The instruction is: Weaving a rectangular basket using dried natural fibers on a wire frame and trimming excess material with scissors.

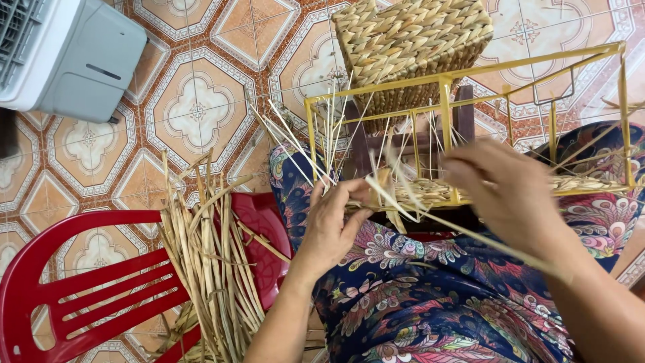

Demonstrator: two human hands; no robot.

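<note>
Pinching dried straw strands (393, 195) taut: left hand (332, 222), right hand (504, 191), against yellow wire frame (445, 101) (spare straw bundle (208, 262) left).

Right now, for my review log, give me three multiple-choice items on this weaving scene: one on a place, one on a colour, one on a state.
1. Where does the bundle of dried straw strands lie?
A. on the red plastic chair
B. inside the grey appliance
C. on the woven basket

2. What colour is the metal wire frame being woven on?
A. blue
B. yellow
C. black

3. What is the left hand doing?
A. resting flat on the floor
B. gripping the chair
C. pinching straw strands at the frame's lower edge

Answers: 1 A, the bundle rests across the chair's seat. 2 B, its bars are plainly yellow. 3 C, its fingers close on strands beside the right hand.
</note>
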